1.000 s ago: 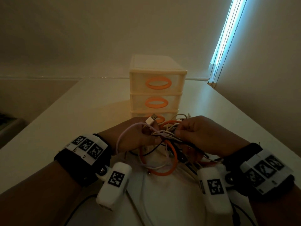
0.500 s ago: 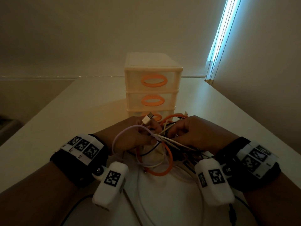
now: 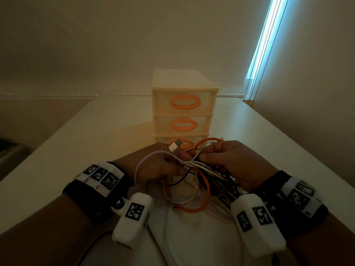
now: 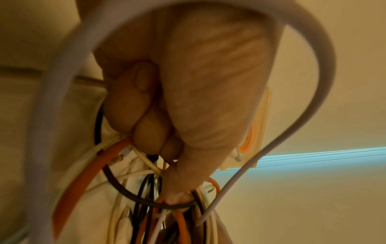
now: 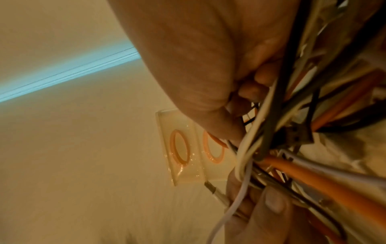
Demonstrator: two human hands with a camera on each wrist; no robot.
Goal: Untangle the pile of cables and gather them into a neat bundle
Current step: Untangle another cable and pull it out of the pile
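A tangle of cables (image 3: pixel 199 169), white, black, orange and pale lilac, hangs between both hands just above the table. My left hand (image 3: pixel 163 166) grips one side of the cable tangle (image 4: pixel 167 206) in a fist, and a USB plug (image 3: pixel 175 146) sticks up from it. A lilac cable loop (image 3: pixel 140 166) arcs over this hand. My right hand (image 3: pixel 226 160) holds the other side, fingers curled round several strands of the tangle (image 5: pixel 271 140). An orange cable (image 3: pixel 203 196) loops down under the hands.
A cream three-drawer plastic unit (image 3: pixel 183 114) with orange oval handles stands right behind the hands. White cloth (image 3: pixel 192 237) lies beneath the cables. The white table (image 3: pixel 76 150) stretches left; a wall and blind cords (image 3: pixel 255 60) close the right side.
Both hands rose slightly and drew together, lifting the tangle. The orange loop behind the right hand now shows above the fingers.
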